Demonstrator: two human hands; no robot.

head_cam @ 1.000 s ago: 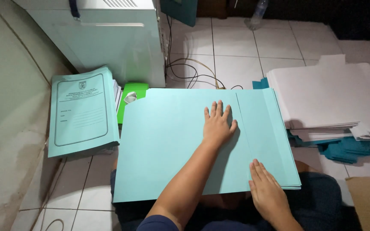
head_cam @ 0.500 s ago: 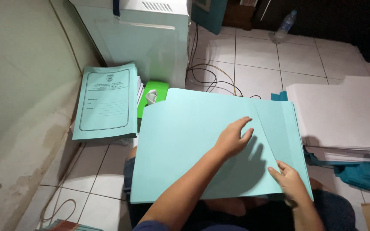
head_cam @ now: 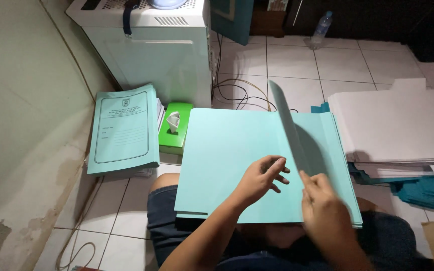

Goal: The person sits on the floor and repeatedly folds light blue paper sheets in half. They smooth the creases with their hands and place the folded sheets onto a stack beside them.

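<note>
Flap up on the lap
Right hand (head_cam: 325, 211) fingers pinch the light-blue paper folder (head_cam: 227, 160)'s raised flap (head_cam: 287, 125); left hand (head_cam: 262, 178), fingers loosely curled, holds nothing, hovering just beside it.

Dim, cool light falls from above left, casting a soft shadow right of the fingers (head_cam: 277, 168), corners darkening, slightly blurred.

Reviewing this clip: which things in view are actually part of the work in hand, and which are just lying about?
In hand:
- light blue folder sheet on the lap
- its raised flap, lifted by the right hand
- left hand, over the sheet

Lying about:
- printed blue folders by the wall
- green tissue box
- white paper stack
- white appliance
- plastic bottle
- cables
</note>
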